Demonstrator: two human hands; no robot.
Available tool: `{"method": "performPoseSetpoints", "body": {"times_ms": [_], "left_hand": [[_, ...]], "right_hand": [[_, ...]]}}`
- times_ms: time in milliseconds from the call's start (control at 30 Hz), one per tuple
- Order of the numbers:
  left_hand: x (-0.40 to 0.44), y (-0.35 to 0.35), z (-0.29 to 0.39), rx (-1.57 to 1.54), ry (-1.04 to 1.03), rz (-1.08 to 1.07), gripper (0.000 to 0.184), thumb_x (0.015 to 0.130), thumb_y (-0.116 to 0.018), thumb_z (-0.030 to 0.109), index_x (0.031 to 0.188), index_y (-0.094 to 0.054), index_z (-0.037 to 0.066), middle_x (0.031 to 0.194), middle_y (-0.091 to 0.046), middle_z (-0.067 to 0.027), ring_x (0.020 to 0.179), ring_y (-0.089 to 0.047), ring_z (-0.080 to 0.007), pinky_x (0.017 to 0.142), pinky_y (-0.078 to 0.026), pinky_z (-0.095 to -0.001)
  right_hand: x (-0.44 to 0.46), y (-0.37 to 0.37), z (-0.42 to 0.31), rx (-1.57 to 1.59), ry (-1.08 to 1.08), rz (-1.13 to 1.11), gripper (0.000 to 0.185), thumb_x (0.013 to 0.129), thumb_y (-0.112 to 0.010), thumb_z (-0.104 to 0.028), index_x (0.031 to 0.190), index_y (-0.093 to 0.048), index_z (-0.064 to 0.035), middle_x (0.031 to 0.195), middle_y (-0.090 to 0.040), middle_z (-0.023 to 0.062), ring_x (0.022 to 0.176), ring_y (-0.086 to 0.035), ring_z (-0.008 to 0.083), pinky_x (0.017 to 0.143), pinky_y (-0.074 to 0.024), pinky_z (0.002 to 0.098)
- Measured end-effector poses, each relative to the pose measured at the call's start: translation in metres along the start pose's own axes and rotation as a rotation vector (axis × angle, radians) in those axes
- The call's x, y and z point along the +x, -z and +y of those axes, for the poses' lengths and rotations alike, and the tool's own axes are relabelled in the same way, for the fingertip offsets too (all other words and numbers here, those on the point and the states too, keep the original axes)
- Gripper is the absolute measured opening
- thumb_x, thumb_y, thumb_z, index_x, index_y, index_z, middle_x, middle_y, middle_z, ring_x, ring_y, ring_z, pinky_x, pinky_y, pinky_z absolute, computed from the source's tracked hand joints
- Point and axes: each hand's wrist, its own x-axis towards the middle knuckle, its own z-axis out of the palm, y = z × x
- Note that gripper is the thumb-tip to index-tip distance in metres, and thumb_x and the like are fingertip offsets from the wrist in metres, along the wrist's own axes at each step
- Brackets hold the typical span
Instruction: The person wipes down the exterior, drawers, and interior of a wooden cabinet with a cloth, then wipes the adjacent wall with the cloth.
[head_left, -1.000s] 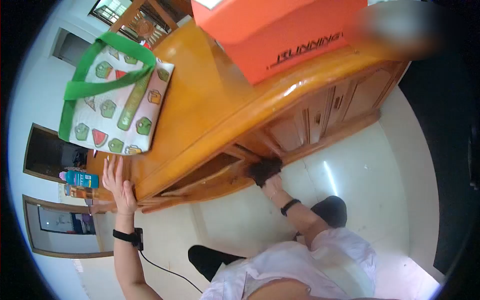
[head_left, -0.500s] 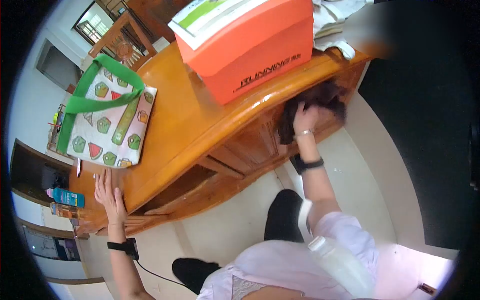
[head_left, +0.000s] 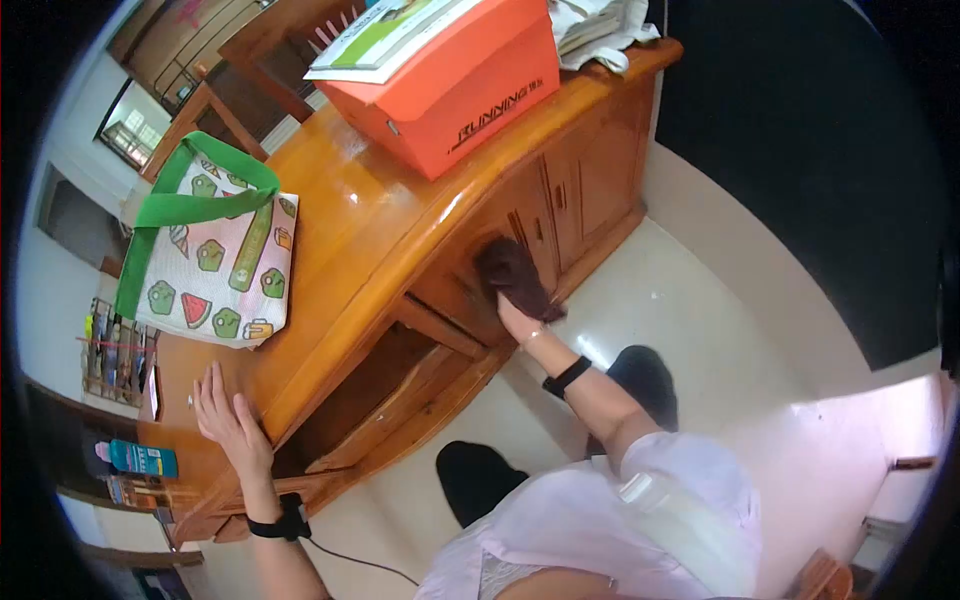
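Observation:
My right hand [head_left: 517, 318] presses a dark brown cloth [head_left: 512, 270] against the front panel of a wooden cabinet [head_left: 600, 190]; the cloth covers most of its fingers. My left hand [head_left: 232, 422] lies flat with fingers spread on the cabinet's glossy top, near its front edge. Just beyond that hand stands a tote bag [head_left: 215, 255] with green handles and a print of green cartoon figures and watermelon slices.
An orange shoebox [head_left: 460, 100] with papers on its lid sits on the cabinet top, beside folded pale fabric [head_left: 605, 35]. A teal bottle [head_left: 140, 458] lies at far left. Below my left hand is an open compartment [head_left: 370, 390]. Wooden chairs [head_left: 205, 125] stand behind.
My right hand has moved left along the cabinet front with the cloth, away from the right-hand end. My left hand stays flat on the top. The view has shifted.

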Motion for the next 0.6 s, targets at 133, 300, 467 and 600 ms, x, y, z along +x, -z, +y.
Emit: {"method": "performPoseSetpoints", "body": {"times_ms": [133,300,467,600], "left_hand": [[-0.006,-0.002,-0.003,-0.004,-0.020,0.067,0.046,0.095,-0.033,0.032,0.135,-0.040,0.010,0.138,-0.037,-0.0135,0.130,-0.024,-0.0359,0.104,-0.015,-0.0514],[-0.005,-0.006,-0.003,-0.011,0.009,0.085,0.044,0.094,-0.036,0.031,0.134,-0.041,0.013,0.138,-0.036,-0.0142,0.132,-0.021,-0.0373,0.104,-0.015,-0.0527],[-0.008,-0.007,-0.005,0.015,0.020,0.046,0.045,0.094,-0.039,0.033,0.134,-0.042,0.013,0.140,-0.033,-0.0131,0.133,-0.019,-0.0371,0.104,-0.014,-0.0539],[-0.007,-0.006,-0.003,0.047,0.054,0.043,0.045,0.093,-0.041,0.032,0.132,-0.043,0.010,0.139,-0.034,-0.0159,0.132,-0.020,-0.0388,0.105,-0.015,-0.0524]], "right_hand": [[-0.015,-0.035,-0.045,-0.259,0.143,-0.012,0.031,0.088,-0.046,-0.025,0.109,-0.058,-0.0064,0.110,-0.057,0.0209,0.103,-0.053,0.0345,0.087,-0.0426,0.0423],[-0.071,-0.015,0.018,-0.389,-0.208,-0.220,0.031,0.085,-0.051,-0.027,0.096,-0.059,0.0002,0.090,-0.059,0.0277,0.084,-0.057,0.0426,0.075,-0.0464,0.0482],[-0.028,0.052,0.030,-0.160,-0.127,0.318,0.030,0.084,-0.053,-0.027,0.095,-0.060,0.0003,0.090,-0.060,0.0280,0.087,-0.058,0.0420,0.077,-0.0454,0.0461],[0.068,0.136,-0.056,0.125,0.178,0.383,0.032,0.085,-0.052,-0.023,0.107,-0.058,-0.0007,0.106,-0.055,0.0311,0.103,-0.052,0.0419,0.087,-0.0431,0.0429]]}}
